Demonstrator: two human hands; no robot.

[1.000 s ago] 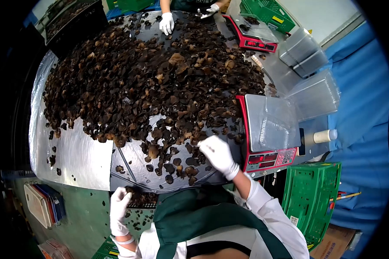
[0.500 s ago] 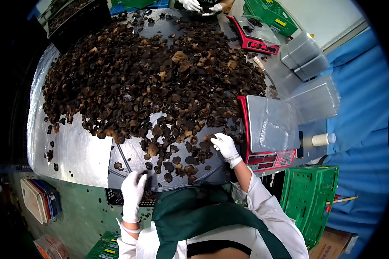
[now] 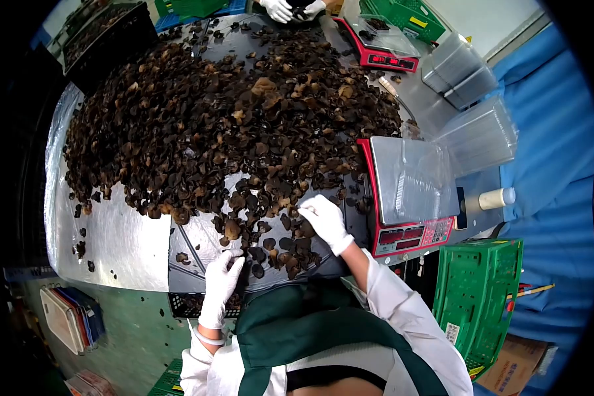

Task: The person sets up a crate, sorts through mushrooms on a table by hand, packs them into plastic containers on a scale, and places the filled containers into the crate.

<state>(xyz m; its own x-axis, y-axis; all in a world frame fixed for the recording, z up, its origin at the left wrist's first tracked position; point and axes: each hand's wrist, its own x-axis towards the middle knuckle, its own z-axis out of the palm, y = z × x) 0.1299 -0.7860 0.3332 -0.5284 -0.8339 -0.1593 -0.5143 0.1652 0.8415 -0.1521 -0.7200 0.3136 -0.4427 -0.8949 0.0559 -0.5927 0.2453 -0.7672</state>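
A broad heap of dark brown wood ear mushrooms covers the table, with loose pieces scattered toward its front edge. My right hand, in a white glove, is at the near side of the heap, its fingertips pinched at a wood ear mushroom that they partly cover. Lower and to the left, my gloved left hand hovers by the table's front edge. Its fingers curl toward the thumb, and whatever lies between them is too dark to make out.
To the right stands a red scale with a clear plastic tray on it. A second red scale and clear containers are farther back. Green crates are at lower right. Across the table are another person's gloved hands.
My right hand has shifted left over the loose mushrooms. My left hand has moved right along the front edge. The view has tilted slightly.
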